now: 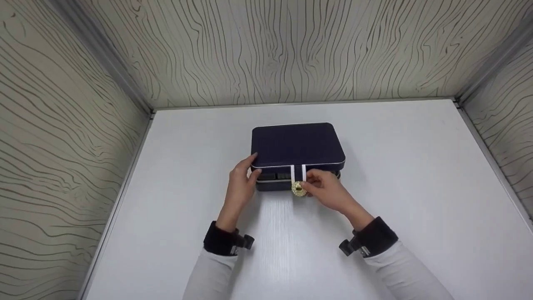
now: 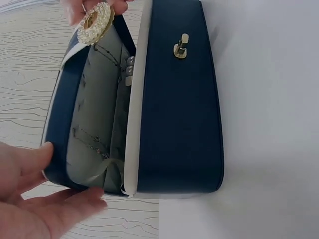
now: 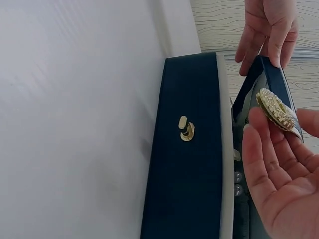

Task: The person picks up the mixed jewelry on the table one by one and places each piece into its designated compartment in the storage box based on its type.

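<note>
A dark blue jewelry box (image 1: 297, 146) sits on the table with its lid partly raised at the front. My left hand (image 1: 240, 183) grips the lid's front left corner between thumb and fingers. With the fingertips of my right hand (image 1: 329, 189), I hold the round gold clasp (image 1: 298, 188) set with sparkling stones, at the end of the lid's white-edged strap (image 1: 298, 173). On the box's front stands a gold turn-lock post (image 2: 181, 46), free of the clasp. Through the gap, necklaces (image 2: 92, 144) hang against the grey lining, and pearl-like beads (image 3: 238, 184) show inside.
The box rests on a white table (image 1: 200, 137). Behind it rises a panel with a wood-grain pattern (image 1: 270, 50), with similar panels at left and right. Each wrist wears a black band (image 1: 377, 236) with a small camera.
</note>
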### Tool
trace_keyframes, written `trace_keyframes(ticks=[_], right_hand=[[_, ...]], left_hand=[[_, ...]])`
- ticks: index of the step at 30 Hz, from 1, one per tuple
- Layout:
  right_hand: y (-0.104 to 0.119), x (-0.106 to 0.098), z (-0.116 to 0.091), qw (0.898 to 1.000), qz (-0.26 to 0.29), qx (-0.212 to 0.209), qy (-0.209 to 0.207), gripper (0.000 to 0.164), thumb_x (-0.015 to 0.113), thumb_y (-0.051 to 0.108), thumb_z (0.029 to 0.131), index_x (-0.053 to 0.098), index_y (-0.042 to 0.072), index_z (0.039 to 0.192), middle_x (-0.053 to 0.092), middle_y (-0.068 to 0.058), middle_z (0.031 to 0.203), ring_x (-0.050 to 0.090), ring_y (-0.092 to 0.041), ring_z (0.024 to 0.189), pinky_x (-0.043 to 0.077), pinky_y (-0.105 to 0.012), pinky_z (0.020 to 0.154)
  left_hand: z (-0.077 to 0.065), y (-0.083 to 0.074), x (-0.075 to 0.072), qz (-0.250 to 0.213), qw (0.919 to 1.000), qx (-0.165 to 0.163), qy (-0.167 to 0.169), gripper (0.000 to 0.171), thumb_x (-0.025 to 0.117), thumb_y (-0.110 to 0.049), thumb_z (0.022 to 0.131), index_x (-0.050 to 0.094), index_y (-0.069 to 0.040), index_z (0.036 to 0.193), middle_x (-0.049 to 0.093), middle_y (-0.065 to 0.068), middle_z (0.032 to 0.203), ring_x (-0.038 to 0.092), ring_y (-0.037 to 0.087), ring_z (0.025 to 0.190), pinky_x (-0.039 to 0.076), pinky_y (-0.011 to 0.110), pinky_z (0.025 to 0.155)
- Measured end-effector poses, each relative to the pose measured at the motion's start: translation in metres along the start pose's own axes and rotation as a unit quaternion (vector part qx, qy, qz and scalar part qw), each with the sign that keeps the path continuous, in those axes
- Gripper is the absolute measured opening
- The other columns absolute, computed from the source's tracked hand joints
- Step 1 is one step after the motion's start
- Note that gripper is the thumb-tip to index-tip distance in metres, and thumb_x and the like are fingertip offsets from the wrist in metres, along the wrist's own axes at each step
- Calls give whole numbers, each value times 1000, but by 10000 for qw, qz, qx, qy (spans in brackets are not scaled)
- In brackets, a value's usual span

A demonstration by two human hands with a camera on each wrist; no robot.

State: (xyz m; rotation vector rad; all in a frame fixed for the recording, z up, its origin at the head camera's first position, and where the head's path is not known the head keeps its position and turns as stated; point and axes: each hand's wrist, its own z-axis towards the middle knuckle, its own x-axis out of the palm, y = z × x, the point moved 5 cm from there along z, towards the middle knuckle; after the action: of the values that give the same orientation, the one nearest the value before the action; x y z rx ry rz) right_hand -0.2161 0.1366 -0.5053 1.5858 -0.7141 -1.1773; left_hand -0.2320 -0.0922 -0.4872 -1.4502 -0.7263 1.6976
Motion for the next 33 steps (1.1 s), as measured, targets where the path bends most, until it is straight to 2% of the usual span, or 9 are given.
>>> trace_keyframes(ticks=[4, 8, 13, 19, 26, 33], right_hand=[[-7, 5, -2, 9997, -4, 23, 225, 13, 63, 5, 94, 63, -7, 99, 66, -13, 87, 67, -27, 75, 57, -46, 69], [-16, 8, -4, 9992, -168, 108, 347, 11, 65, 6, 93, 64, -5, 94, 66, -9, 84, 66, -21, 74, 57, -41, 67], [-22, 11, -4, 9970, -666, 104, 386, 10, 67, 8, 92, 64, 0, 87, 66, -5, 80, 64, -17, 70, 54, -30, 62], [-25, 12, -1, 9914, -1288, 69, 201, 10, 70, 10, 91, 66, 5, 83, 67, -2, 78, 62, -15, 68, 50, -28, 60], [-27, 16, 3, 9780, -2073, 87, -232, 7, 73, 10, 87, 70, 7, 81, 67, 1, 74, 56, -9, 63, 49, -29, 60], [-26, 16, 7, 9535, -2897, 24, -827, 8, 75, 11, 86, 73, 10, 78, 64, 4, 69, 50, -12, 59, 46, -34, 59]], left_hand=[[-6, 5, 8, 217, 9987, -322, 323, 44, 58, 0, 96, 52, -1, 140, 44, 27, 142, 43, 37, 133, 37, 45, 107], [-9, 10, 13, 456, 9967, -473, 469, 45, 60, 2, 94, 53, 0, 138, 44, 28, 142, 44, 39, 131, 39, 45, 105], [-8, 13, 14, 587, 9956, -464, 558, 47, 69, -4, 89, 57, 1, 135, 50, 25, 137, 49, 36, 127, 41, 44, 104], [-6, 10, 15, 557, 9969, -361, 417, 47, 74, -15, 87, 62, 3, 128, 57, 23, 128, 55, 33, 120, 44, 42, 100], [-3, 10, 18, 644, 9961, -514, 310, 40, 73, -18, 89, 66, 4, 122, 60, 21, 124, 55, 33, 119, 44, 41, 100], [-1, 10, 17, 543, 9966, -552, 264, 39, 74, -16, 88, 66, 3, 122, 59, 20, 123, 56, 33, 118, 45, 40, 99]])
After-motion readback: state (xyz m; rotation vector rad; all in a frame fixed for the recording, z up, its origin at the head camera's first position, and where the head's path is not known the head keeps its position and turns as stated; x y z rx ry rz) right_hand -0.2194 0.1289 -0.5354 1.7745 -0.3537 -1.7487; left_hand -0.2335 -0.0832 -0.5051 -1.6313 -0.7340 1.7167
